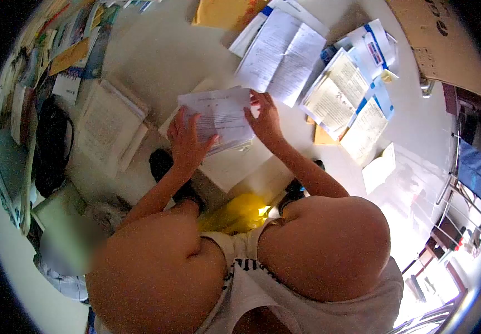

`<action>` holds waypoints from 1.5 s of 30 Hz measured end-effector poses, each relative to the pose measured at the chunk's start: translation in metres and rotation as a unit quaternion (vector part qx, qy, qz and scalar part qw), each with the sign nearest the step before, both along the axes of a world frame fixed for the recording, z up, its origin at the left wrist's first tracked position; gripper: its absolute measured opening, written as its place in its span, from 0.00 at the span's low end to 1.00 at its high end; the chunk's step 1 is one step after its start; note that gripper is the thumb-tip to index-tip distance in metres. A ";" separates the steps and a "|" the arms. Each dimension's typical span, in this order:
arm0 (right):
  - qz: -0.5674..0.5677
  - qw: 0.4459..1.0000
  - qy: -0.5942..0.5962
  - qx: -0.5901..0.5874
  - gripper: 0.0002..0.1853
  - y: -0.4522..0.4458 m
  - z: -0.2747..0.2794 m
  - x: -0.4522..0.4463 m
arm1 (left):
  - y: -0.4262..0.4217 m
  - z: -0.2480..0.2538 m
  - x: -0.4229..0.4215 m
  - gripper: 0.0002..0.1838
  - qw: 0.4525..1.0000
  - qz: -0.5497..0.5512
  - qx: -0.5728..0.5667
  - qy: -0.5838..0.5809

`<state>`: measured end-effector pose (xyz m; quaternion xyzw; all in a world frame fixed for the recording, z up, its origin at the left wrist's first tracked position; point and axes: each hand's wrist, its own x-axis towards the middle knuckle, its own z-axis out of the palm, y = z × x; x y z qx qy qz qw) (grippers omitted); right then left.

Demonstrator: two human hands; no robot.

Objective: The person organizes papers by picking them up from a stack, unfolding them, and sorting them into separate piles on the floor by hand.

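A small stack of printed paper sheets (223, 114) is in front of me, above the floor between my feet. My left hand (187, 136) grips its left side, with the thumb lying over the lower edge. At the upper right corner, my right hand (264, 118) has its fingers curled on the sheet edge, thumb apart from the index finger. Small print shows on the top sheet, too blurred to read. Beneath the stack lie more papers (229, 170), partly hidden by it and by my left forearm.
Left of me sits a pile of papers (109, 125), near a black bag (54, 145) and a row of books (23, 111). Unfolded sheets (282, 53) and open booklets (338, 92) spread to the right. A cardboard box (441, 44) stands top right; a yellow plastic bag (235, 214) lies between my legs.
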<state>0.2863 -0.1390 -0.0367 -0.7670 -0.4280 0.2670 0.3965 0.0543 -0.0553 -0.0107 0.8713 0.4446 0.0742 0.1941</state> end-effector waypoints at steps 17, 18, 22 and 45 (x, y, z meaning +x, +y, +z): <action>0.001 0.990 -0.139 -0.029 0.26 -0.013 0.011 -0.012 | -0.013 0.005 0.015 0.19 0.980 -0.187 0.025 -0.061; 0.009 0.990 -0.127 -0.063 0.28 -0.010 0.020 -0.014 | -0.013 0.002 0.015 0.19 0.982 -0.179 0.030 -0.048; 0.019 0.987 -0.150 -0.053 0.35 -0.013 0.017 -0.020 | -0.009 0.003 0.015 0.21 0.977 -0.195 0.023 -0.080; -0.006 0.982 -0.008 0.187 0.16 -0.043 0.074 -0.004 | 0.027 0.049 -0.017 0.45 0.919 0.052 -0.254 -0.298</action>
